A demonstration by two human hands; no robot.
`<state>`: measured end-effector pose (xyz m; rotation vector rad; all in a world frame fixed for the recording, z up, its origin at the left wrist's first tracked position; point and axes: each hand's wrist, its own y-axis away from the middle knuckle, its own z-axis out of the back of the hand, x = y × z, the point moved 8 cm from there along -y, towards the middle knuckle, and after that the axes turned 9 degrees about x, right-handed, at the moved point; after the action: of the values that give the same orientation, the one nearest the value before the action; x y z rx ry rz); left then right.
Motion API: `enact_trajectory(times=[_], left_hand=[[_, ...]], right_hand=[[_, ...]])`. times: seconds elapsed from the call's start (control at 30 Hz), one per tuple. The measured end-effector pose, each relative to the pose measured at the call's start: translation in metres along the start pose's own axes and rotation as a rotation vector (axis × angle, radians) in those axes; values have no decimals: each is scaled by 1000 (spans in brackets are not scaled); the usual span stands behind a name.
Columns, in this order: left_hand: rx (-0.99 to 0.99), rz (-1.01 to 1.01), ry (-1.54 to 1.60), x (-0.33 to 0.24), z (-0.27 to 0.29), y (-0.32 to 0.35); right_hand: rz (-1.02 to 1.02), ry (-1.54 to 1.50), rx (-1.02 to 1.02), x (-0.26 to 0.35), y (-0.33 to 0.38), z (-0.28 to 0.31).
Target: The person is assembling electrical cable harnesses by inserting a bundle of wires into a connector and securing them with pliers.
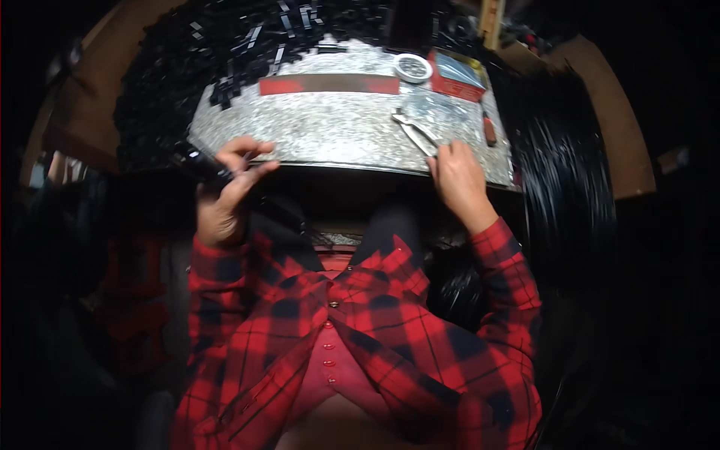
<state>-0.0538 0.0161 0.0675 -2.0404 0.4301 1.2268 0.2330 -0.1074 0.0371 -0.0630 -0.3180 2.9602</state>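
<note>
The left hand [225, 196] is curled around a small black part [201, 163], held up at the near left edge of the worktop [330, 127], with thumb and forefinger closing over it; the part is dark against a dark background, so its shape is hard to make out. The right hand [459, 180] rests at the near right edge of the worktop, its fingers bent and pressed together on the handle end of a pair of pliers [416, 133], which lie flat on the speckled metal surface with the nose pointing far and left.

Beyond the pliers sits a roll of white tape [412, 67], with a red and blue packet [457, 75] just beside it on the right. A long red-brown strip [330, 84] lies across the far part of the worktop. A heap of black pieces [225, 45] banks up along the far left.

To lift the pliers well, it seems best to slide the fingers fully round both handles before raising them, keeping the nose low over the surface. The left hand should hold the black part steady and close to the edge, so the pliers meet it squarely.
</note>
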Motion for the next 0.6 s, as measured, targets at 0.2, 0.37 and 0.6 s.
enact_trajectory(times=[0.2, 0.37, 0.6], left_hand=[[71, 43, -1, 5, -18, -3], [39, 215, 85, 19, -6, 16], [104, 61, 121, 20, -15, 11]], right_hand=[[-47, -400, -181, -4, 5, 17], [103, -578, 30, 52, 0, 50], [308, -29, -368, 110, -2, 105]])
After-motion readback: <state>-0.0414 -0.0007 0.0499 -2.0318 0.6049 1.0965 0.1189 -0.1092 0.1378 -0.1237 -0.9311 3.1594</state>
